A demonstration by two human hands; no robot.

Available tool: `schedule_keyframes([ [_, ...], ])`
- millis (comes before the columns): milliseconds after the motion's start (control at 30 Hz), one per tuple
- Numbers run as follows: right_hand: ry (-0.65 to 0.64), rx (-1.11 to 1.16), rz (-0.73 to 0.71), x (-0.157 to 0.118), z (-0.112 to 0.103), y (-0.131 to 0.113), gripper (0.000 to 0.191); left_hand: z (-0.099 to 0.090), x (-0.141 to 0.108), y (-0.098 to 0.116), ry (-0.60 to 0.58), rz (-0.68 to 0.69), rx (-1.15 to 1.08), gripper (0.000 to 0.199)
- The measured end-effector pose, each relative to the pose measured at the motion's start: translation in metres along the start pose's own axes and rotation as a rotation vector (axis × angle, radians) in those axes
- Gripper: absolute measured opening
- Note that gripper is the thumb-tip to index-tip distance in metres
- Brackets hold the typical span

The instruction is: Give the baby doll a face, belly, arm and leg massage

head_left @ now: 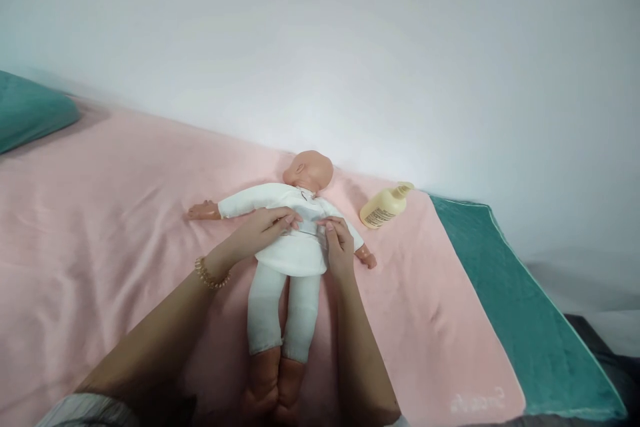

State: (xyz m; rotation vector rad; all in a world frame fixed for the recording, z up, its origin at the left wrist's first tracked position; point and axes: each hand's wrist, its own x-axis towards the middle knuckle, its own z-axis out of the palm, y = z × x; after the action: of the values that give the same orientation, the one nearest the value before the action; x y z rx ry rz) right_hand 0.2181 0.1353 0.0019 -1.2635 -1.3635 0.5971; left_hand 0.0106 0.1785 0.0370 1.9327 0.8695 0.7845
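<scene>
A baby doll (273, 260) in a white top and white trousers lies on a pink blanket, its arms spread and its head turned to the left. My left hand (265, 228) and my right hand (340, 245) are over the doll's upper body. Between them is a small, flat, pale grey sheet (309, 220); its exact kind is unclear. The fingers of each hand pinch one side of this sheet. On my left wrist is a beaded bracelet (213, 273).
A yellow pump bottle (384, 208) leans on the blanket right of the doll. Green cloth (525, 320) shows along the right side, and a green cushion-like shape (35, 110) lies at far left. The pink blanket (125, 213) has folds. A pale wall (320, 47) rises behind.
</scene>
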Motion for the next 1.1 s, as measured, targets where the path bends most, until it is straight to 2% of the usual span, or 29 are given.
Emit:
schedule_keyframes([
  [100, 0.041, -0.070, -0.029, 0.017, 0.005, -0.004, 0.032, 0.003, 0.001, -0.005, 0.094, 0.026, -0.041, 0.043],
  [233, 0.014, -0.149, -0.009, 0.034, 0.015, -0.005, 0.033, 0.006, 0.004, -0.012, 0.219, 0.153, 0.073, 0.039],
  [400, 0.004, -0.197, -0.039, 0.030, 0.023, 0.005, 0.029, 0.010, 0.008, -0.023, 0.136, 0.216, 0.316, 0.042],
  [667, -0.065, -0.263, -0.055, 0.029, 0.024, 0.013, 0.029, 0.014, 0.013, -0.029, 0.097, 0.175, 0.364, 0.042],
  [800, -0.098, -0.258, -0.043, 0.030, 0.025, 0.015, 0.028, 0.015, 0.015, -0.029, 0.095, 0.158, 0.389, 0.040],
  [900, -0.072, -0.246, -0.063, 0.028, 0.024, 0.015, 0.027, 0.016, 0.014, -0.029, 0.095, 0.157, 0.389, 0.040],
  [1100, -0.016, -0.211, -0.146, 0.024, 0.024, 0.013, 0.024, 0.021, 0.011, -0.032, 0.178, 0.211, 0.422, 0.049],
])
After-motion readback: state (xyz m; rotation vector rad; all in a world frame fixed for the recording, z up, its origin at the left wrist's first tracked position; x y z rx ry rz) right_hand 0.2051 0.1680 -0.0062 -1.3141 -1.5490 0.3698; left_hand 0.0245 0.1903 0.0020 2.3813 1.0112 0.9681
